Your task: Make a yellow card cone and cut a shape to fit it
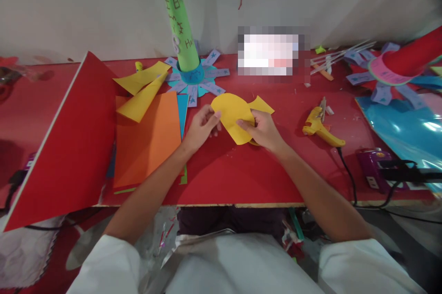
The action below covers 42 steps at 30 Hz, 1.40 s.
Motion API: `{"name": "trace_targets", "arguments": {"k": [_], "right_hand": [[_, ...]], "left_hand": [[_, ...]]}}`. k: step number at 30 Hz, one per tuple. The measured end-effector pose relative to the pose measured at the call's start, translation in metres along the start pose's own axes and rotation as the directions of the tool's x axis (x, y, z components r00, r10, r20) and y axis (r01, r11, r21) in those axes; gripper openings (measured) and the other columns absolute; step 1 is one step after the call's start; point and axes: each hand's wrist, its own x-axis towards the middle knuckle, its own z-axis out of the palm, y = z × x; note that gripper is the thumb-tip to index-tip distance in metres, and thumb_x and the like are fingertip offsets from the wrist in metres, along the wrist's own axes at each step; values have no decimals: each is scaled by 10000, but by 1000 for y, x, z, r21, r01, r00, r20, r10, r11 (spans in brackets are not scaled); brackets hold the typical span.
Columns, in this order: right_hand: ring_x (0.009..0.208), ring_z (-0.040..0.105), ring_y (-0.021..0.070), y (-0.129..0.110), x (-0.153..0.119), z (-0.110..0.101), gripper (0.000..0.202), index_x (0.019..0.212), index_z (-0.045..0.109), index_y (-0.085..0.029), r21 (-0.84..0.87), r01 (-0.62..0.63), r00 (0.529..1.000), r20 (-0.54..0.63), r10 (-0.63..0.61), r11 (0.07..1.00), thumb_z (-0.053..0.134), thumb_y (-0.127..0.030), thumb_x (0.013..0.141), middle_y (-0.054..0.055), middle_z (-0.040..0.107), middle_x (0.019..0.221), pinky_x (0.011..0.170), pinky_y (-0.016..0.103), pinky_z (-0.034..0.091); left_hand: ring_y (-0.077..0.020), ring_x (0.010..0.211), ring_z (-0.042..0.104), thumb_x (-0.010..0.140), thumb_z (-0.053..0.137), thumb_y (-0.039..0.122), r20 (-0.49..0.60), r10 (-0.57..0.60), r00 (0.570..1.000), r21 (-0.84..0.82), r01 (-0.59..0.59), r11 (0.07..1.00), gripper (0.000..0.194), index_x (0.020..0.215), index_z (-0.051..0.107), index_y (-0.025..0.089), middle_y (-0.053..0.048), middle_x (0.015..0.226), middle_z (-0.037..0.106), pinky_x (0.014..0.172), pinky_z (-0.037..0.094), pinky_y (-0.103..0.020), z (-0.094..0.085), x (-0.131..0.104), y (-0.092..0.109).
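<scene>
Yellow paper cutout [233,111] gripped in right hand [265,131].

A paper cutout [234,114] is between the left hand [203,124] and the right hand [264,127], over the middle of the table [235,190]; behind, toward the back edge, a tube [181,22] stands in a base [193,76]. Left of the hands lies a sheet stack [148,144], folded pieces [143,100] across its rear end, a panel [72,151] just beyond. On the right lie a glue gun [321,129], a socket box [372,169] near the front edge and sticks [345,56] near the back.

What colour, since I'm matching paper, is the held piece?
The held piece is yellow, clearest in the head view.
</scene>
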Motion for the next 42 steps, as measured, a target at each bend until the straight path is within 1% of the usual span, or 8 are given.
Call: {"name": "trace_targets", "arguments": {"k": [3,6,9,17,22,28,34,42], "right_hand": [[707,586,176,-2,0,1,506,835,694,-202,53,13,1000,11,-14,999,841,-687,837,28,675,795,622,300,473],[689,568,160,-6,-2,2,481,834,711,-203,138,14,999,42,-20,990,888,-649,802,14,669,789,610,291,472],[647,530,140,-9,-3,5,466,786,705,-200,216,-14,999,50,4,976,913,-618,781,-6,621,728,566,274,445],[615,542,135,-6,-5,14,381,777,710,-203,306,-3,978,-198,67,952,915,-524,780,-6,633,716,526,266,461],[691,615,161,0,-4,16,328,844,721,-215,264,55,944,-328,36,963,833,-522,863,12,697,798,621,298,551],[691,616,168,-8,-6,16,339,818,724,-214,150,68,951,-308,-18,986,823,-535,863,6,696,761,602,293,524],[631,543,139,-12,-11,18,328,735,700,-205,141,64,949,-314,-17,988,826,-482,857,-20,629,677,565,277,455],[676,605,150,-4,-8,19,302,782,719,-207,182,72,907,-421,12,981,824,-479,864,-10,683,738,628,289,531]], "left_hand": [[-81,496,580,931,712,786,185,-55,981,48,47,998,599,913,638,192,19,635,651,470,416,-204,8,-4,-2],[-62,458,473,975,701,711,253,-34,967,108,7,994,595,722,583,186,42,517,531,473,352,-214,12,-7,-4],[-58,459,393,977,715,681,273,0,962,103,-29,994,589,692,558,190,69,491,446,473,302,-224,13,-9,-2],[-110,599,592,994,667,710,353,-22,935,67,-1,998,568,838,685,165,-27,709,687,583,468,-247,17,-10,3],[-115,635,576,994,697,590,334,18,942,150,-72,986,484,744,622,182,2,682,627,630,449,-252,19,-10,0],[-153,741,623,968,722,612,294,41,955,163,-92,982,437,966,712,175,-31,844,714,702,483,-278,21,-12,-1],[-98,569,457,1009,638,683,266,17,964,197,-72,978,568,737,553,192,40,617,508,578,353,-250,21,-12,3],[-130,685,513,1019,616,600,327,7,945,306,-113,945,456,843,634,179,4,746,603,643,394,-261,22,-14,1]]}}
